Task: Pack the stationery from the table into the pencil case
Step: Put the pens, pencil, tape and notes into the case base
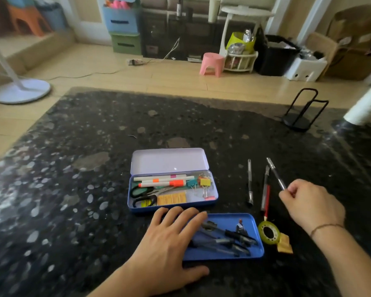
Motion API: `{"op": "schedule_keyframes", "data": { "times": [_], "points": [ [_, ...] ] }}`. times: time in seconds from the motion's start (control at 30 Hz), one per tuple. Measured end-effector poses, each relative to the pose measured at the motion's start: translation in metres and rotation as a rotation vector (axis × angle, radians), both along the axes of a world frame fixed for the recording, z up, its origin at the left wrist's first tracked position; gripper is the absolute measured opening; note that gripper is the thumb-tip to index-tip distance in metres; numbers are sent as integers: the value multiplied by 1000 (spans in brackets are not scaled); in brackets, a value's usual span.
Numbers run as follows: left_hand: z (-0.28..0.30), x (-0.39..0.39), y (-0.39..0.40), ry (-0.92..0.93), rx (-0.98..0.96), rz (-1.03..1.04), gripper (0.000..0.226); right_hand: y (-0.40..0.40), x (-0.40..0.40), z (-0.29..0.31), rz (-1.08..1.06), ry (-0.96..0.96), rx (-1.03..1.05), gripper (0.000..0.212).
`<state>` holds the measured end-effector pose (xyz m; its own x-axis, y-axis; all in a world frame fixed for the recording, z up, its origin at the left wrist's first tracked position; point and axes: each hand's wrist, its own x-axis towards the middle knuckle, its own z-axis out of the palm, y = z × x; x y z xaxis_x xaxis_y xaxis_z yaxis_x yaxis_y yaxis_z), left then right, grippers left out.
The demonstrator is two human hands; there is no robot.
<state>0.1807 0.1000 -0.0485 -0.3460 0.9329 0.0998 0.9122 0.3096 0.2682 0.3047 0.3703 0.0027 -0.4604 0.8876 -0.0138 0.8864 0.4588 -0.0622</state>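
An open blue tin pencil case (135,207) lies mid-table with its lid up; inside are highlighters, black-handled scissors, binder clips and yellow sticky notes. In front of it sits a blue inner tray (247,219) holding dark pens. My left hand (169,239) lies flat, fingers spread, on the tray's left end. My right hand (311,205) pinches the lower end of a slim metal craft knife (275,172) that points up and left. On the table beside it lie a silver pen (249,181), a grey pen with a red pencil (266,194), and a green tape roll (268,232).
A black wire holder (298,116) stands at the table's back right, next to a white roll (366,106). A small yellow pad (284,245) lies by the tape. The dark speckled table (73,189) stretches wide to the left. Beyond it are floor, a fan base and storage boxes.
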Motion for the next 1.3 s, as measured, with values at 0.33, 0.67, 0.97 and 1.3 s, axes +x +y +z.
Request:
{"op": "schedule_keyframes", "data": {
  "times": [0.33,0.67,0.97,1.3],
  "points": [
    [-14,-4,-8,-236,163,117,118,-67,-6,-28,901,95,-129,18],
    [-14,-17,-25,-171,72,110,102,-35,-31,-38,277,78,124,22],
    [-16,-17,-28,-328,200,126,123,-68,4,-6,430,582,-130,15],
    [-18,-16,-25,-195,131,83,100,-71,-10,-34,741,398,-110,8]
  ]
}}
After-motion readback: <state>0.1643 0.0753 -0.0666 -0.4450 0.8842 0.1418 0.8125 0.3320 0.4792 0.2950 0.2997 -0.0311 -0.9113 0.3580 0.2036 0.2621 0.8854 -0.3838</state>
